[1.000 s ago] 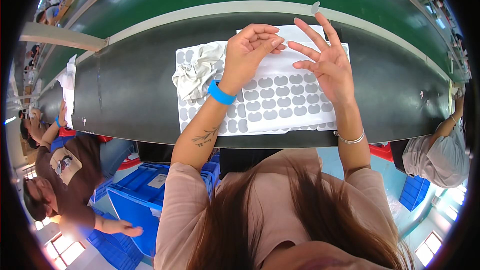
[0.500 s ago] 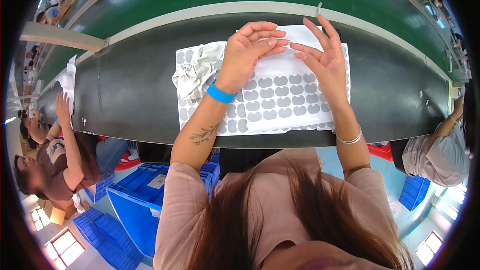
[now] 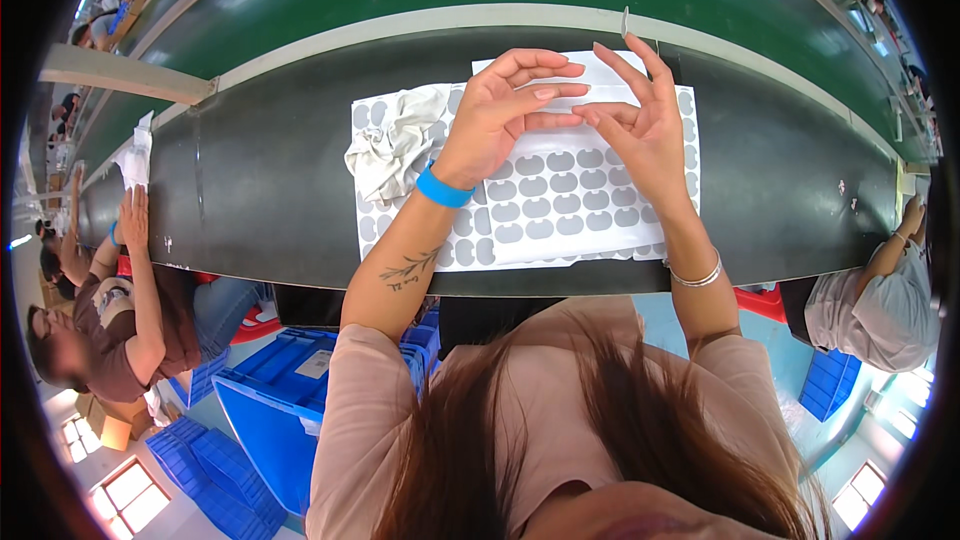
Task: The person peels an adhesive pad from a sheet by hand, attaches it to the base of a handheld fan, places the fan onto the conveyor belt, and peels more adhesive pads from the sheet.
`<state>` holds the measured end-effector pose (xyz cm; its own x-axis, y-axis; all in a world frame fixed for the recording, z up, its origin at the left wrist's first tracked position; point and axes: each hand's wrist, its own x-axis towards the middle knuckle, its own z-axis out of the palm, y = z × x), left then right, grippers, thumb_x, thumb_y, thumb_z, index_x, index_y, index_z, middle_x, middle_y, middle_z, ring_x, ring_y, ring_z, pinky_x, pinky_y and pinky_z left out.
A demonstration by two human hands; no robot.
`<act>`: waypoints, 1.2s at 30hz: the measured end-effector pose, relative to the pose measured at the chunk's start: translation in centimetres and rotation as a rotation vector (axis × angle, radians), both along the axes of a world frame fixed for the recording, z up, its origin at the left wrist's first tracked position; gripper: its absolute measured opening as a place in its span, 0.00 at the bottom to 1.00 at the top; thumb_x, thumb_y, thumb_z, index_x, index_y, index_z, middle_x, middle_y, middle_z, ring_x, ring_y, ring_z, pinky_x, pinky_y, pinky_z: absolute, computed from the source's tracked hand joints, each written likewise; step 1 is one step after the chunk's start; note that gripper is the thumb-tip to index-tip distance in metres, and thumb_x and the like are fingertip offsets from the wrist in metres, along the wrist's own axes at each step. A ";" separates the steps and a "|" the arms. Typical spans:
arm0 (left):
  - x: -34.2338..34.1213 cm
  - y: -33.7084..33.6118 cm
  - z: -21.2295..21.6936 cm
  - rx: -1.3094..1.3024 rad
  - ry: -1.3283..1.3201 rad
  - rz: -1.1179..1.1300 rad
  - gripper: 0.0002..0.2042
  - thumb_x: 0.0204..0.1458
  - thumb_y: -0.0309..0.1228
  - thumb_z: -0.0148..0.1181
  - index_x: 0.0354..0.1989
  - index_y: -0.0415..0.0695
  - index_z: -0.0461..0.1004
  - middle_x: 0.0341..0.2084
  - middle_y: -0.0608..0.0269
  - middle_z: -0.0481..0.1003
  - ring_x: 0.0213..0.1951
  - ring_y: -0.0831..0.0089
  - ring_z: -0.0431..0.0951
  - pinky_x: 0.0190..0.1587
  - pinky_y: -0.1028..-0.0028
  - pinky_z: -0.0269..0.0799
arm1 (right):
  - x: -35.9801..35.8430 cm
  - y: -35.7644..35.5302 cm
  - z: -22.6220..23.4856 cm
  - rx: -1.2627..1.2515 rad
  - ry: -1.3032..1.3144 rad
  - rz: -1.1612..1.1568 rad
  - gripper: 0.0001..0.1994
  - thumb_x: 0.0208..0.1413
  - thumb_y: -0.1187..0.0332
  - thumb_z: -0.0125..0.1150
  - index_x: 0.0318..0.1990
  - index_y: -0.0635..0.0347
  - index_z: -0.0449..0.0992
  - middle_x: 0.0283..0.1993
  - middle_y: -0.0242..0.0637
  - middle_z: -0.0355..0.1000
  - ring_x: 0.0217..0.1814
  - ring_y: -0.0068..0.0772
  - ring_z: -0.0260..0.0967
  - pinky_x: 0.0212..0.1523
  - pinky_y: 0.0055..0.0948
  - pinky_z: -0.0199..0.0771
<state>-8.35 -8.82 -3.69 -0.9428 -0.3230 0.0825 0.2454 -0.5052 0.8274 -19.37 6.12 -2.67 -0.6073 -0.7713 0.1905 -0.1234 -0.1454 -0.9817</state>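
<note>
A second ago the left hand (image 3: 510,105) had its fingertips pinched close; now its fingers are straighter and spread apart. The right hand (image 3: 650,115) has its thumb and pointer tips close together, right by the left fingertips, but I can't tell if they pinch anything tiny. A thin grey piece (image 3: 626,20) stands at the tip of a raised right finger, and now we see its skinny edge instead of its flat side. Under the hands lies a smooth white sheet (image 3: 565,202) with rows of grey shapes, round at the ends with little dips. The hands hide some of it. A soft, wrinkly white cloth (image 3: 390,145) covers more shapes on the left. All this sits on a shiny black table (image 3: 270,160). A worker in brown (image 3: 120,325) on the left has turned toward the table. A blue bin (image 3: 270,395) is below.
</note>
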 end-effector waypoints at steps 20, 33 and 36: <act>0.0 -0.1 -0.2 -0.013 0.078 -0.119 0.19 0.56 0.33 0.47 0.53 0.34 0.63 0.58 0.40 0.61 0.56 0.46 0.67 0.59 0.53 0.64 | -2.2 0.4 -0.8 0.045 0.427 -0.233 0.35 0.47 0.83 0.57 0.64 0.58 0.50 0.59 0.48 0.65 0.42 0.33 0.77 0.46 0.27 0.74; 0.1 -0.1 -0.3 -0.078 0.026 -0.173 0.20 0.58 0.37 0.46 0.54 0.35 0.64 0.58 0.43 0.61 0.54 0.51 0.70 0.58 0.56 0.65 | -1.1 0.5 -0.2 0.130 0.436 -0.103 0.36 0.47 0.82 0.57 0.65 0.57 0.49 0.57 0.48 0.66 0.41 0.29 0.77 0.44 0.25 0.72; -0.1 -0.4 -0.3 -0.100 -0.002 -0.170 0.21 0.58 0.38 0.46 0.54 0.35 0.64 0.58 0.44 0.62 0.54 0.52 0.70 0.57 0.58 0.66 | -1.1 0.1 -0.2 0.166 0.504 -0.105 0.36 0.46 0.82 0.56 0.65 0.57 0.51 0.56 0.45 0.68 0.38 0.26 0.76 0.42 0.24 0.71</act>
<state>-8.44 -9.17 -4.02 -0.9832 -0.1494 0.1047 0.1622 -0.4543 0.8759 -20.45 6.20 -2.83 -0.5471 -0.7561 0.3590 -0.5907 0.0449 -0.8056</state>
